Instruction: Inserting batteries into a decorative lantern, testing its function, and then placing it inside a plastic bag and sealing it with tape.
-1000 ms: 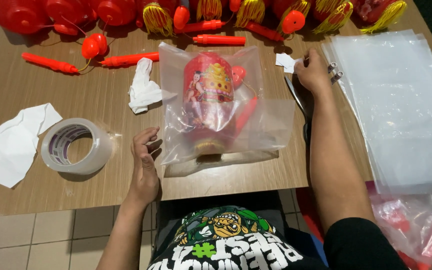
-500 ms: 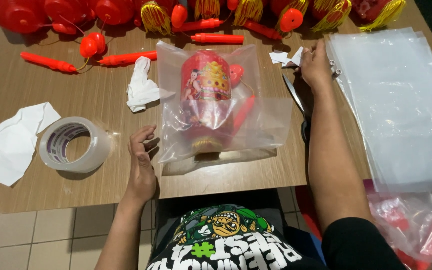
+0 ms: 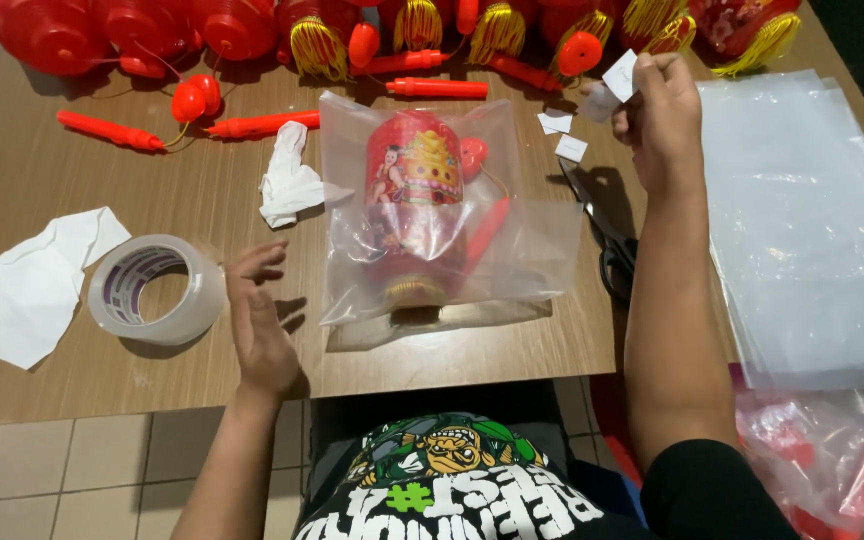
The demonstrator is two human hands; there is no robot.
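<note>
Right hand [image 3: 660, 112] pinches 1 white paper slip [image 3: 620, 74] beyond the bagged lantern [image 3: 422, 205] (red, upright); left hand [image 3: 260, 312] open beside it.

bag [image 3: 542, 250]: clear glossy plastic; table [image 3: 52, 180]: matt wood, perhaps laminate; tape roll [image 3: 157, 290]: glossy

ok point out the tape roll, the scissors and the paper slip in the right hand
tape roll [image 3: 156, 289], head view, on its clear outer band
scissors [image 3: 614, 262], head view, on the dark handles
paper slip [image 3: 620, 76], head view, on the white face above the right hand [image 3: 660, 112]
</note>
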